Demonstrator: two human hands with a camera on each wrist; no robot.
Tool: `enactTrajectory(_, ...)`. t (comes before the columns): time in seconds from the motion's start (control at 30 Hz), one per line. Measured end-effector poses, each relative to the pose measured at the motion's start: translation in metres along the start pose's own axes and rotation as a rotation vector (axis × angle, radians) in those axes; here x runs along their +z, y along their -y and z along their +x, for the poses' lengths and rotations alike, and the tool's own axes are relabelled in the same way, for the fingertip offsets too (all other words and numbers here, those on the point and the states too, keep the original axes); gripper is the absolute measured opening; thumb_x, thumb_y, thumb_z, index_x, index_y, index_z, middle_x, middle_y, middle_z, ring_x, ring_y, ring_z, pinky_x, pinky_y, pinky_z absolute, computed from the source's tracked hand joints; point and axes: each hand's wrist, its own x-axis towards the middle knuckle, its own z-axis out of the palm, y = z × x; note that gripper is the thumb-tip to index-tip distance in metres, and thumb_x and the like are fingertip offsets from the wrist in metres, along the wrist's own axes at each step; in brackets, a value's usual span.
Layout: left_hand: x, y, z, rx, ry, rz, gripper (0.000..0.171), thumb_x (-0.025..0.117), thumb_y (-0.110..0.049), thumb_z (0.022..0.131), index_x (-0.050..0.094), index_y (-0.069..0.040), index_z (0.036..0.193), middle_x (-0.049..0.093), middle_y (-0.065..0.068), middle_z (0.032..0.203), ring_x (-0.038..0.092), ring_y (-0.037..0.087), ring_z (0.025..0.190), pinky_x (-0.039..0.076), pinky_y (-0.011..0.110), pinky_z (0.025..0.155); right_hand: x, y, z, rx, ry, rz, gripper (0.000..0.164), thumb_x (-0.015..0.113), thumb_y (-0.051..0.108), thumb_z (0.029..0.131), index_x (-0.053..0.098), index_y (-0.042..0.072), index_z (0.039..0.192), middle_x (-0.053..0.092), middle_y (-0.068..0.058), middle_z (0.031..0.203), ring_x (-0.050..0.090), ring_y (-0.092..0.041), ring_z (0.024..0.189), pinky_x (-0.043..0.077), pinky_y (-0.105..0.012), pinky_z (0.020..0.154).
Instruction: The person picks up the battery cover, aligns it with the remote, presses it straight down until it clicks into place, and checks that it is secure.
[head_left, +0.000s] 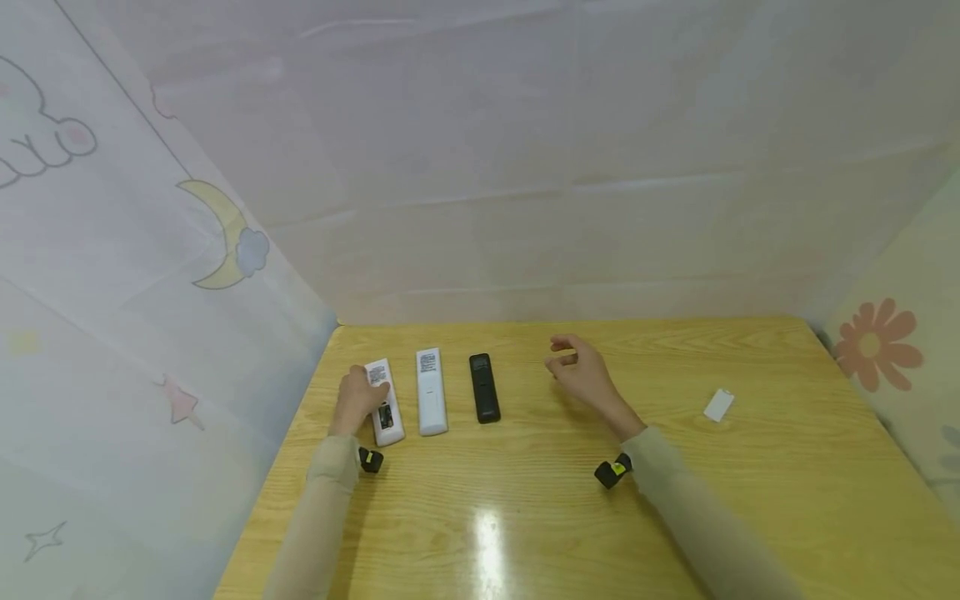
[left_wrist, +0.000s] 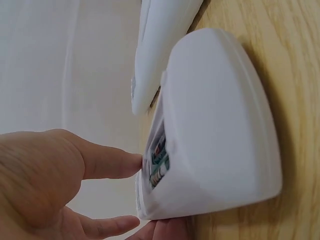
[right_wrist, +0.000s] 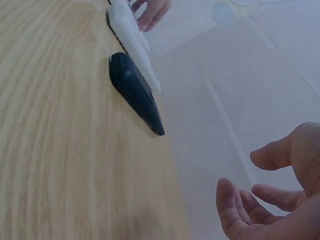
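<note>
At the left of the table, my left hand (head_left: 356, 398) holds a white remote control (head_left: 386, 423) between thumb and fingers. The remote lies with its back up and its battery compartment uncovered. In the left wrist view the thumb (left_wrist: 117, 162) touches the remote beside that compartment, where something greenish shows inside. A second white remote (head_left: 431, 400) lies just right of it, back up with a label at its far end. Further right lies a black remote (head_left: 484, 388). My right hand (head_left: 585, 377) hovers right of the black remote, fingers loosely bent around nothing.
A small white cover (head_left: 719, 405) lies on the right part of the wooden table (head_left: 525, 492). A pale printed cloth (head_left: 465, 167) hangs behind the table's far edge and along both sides.
</note>
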Motion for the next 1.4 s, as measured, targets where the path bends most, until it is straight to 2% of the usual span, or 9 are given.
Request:
enactTrajectory(0.13, -0.002, 0.001, 0.0, -0.006, -0.001, -0.037, 0.071, 0.063, -0.023, 0.103, 0.032, 0.02, 0.15, 0.05, 0.041, 0.138, 0.055, 0.049, 0.125, 0.05, 0.06, 0.111, -0.011, 0.0, 0.0, -0.002, -0.013, 0.012, 0.05, 0.067, 0.017, 0.107, 0.052, 0.001, 0.152, 0.056, -0.025, 0.145, 0.069, -0.039, 0.114, 0.064, -0.059, 0.091)
enactTrajectory(0.23, -0.003, 0.003, 0.001, -0.02, 0.01, -0.051, 0.07, 0.065, -0.024, 0.103, 0.034, 0.018, 0.149, 0.053, 0.038, 0.135, 0.057, 0.046, 0.121, 0.053, 0.058, 0.107, -0.02, 0.0, -0.002, -0.01, -0.024, -0.003, 0.051, 0.067, 0.019, 0.107, 0.051, 0.001, 0.152, 0.056, -0.026, 0.145, 0.069, -0.04, 0.114, 0.064, -0.058, 0.092)
enactTrajectory(0.47, -0.004, 0.006, 0.004, -0.026, 0.027, -0.072, 0.068, 0.066, -0.026, 0.103, 0.037, 0.016, 0.148, 0.055, 0.036, 0.134, 0.06, 0.044, 0.118, 0.056, 0.056, 0.104, -0.044, -0.003, -0.008, -0.018, -0.042, -0.037, 0.053, 0.065, 0.021, 0.108, 0.049, 0.0, 0.154, 0.056, -0.025, 0.145, 0.068, -0.042, 0.117, 0.066, -0.046, 0.09)
enactTrajectory(0.7, -0.004, 0.004, 0.004, -0.028, 0.026, -0.089, 0.066, 0.068, -0.027, 0.102, 0.041, 0.015, 0.144, 0.057, 0.035, 0.132, 0.062, 0.041, 0.113, 0.057, 0.054, 0.101, -0.067, -0.009, -0.018, -0.016, -0.055, -0.071, 0.058, 0.063, 0.025, 0.11, 0.044, 0.0, 0.158, 0.053, -0.027, 0.149, 0.067, -0.042, 0.119, 0.064, -0.023, 0.081)
enactTrajectory(0.9, -0.007, 0.007, 0.001, -0.058, 0.044, -0.11, 0.064, 0.069, -0.031, 0.103, 0.045, 0.013, 0.142, 0.057, 0.033, 0.133, 0.062, 0.038, 0.113, 0.056, 0.053, 0.101, -0.085, -0.013, -0.025, 0.0, -0.082, -0.094, 0.057, 0.063, 0.027, 0.11, 0.046, 0.0, 0.157, 0.052, -0.026, 0.148, 0.066, -0.041, 0.119, 0.065, -0.028, 0.086)
enactTrajectory(1.1, -0.011, 0.008, 0.004, -0.078, 0.082, -0.108, 0.065, 0.063, -0.032, 0.105, 0.043, 0.013, 0.147, 0.055, 0.034, 0.138, 0.061, 0.038, 0.117, 0.055, 0.051, 0.102, -0.101, -0.017, -0.034, -0.001, -0.105, -0.125, 0.056, 0.062, 0.029, 0.11, 0.047, 0.0, 0.156, 0.053, -0.025, 0.147, 0.066, -0.035, 0.118, 0.064, -0.021, 0.084)
enactTrajectory(1.17, -0.011, 0.008, 0.007, -0.082, 0.089, -0.102, 0.064, 0.061, -0.031, 0.106, 0.043, 0.013, 0.148, 0.055, 0.033, 0.139, 0.061, 0.038, 0.118, 0.054, 0.052, 0.103, -0.106, -0.018, -0.037, -0.001, -0.112, -0.135, 0.057, 0.062, 0.03, 0.11, 0.046, 0.001, 0.157, 0.053, -0.024, 0.147, 0.066, -0.035, 0.118, 0.064, -0.023, 0.085)
enactTrajectory(1.3, -0.011, 0.009, 0.009, -0.088, 0.104, -0.099, 0.064, 0.061, -0.031, 0.107, 0.043, 0.013, 0.15, 0.054, 0.033, 0.142, 0.059, 0.039, 0.121, 0.052, 0.053, 0.108, -0.115, -0.022, -0.045, 0.015, -0.128, -0.17, 0.058, 0.062, 0.031, 0.11, 0.047, 0.002, 0.157, 0.054, -0.024, 0.148, 0.065, -0.037, 0.119, 0.066, -0.03, 0.086)
enactTrajectory(1.4, -0.012, 0.01, 0.008, -0.093, 0.107, -0.103, 0.063, 0.061, -0.03, 0.107, 0.043, 0.012, 0.15, 0.055, 0.032, 0.142, 0.059, 0.039, 0.122, 0.052, 0.053, 0.108, -0.119, -0.026, -0.049, 0.031, -0.128, -0.19, 0.058, 0.063, 0.031, 0.11, 0.046, 0.002, 0.157, 0.053, -0.026, 0.149, 0.065, -0.04, 0.121, 0.065, -0.027, 0.082)
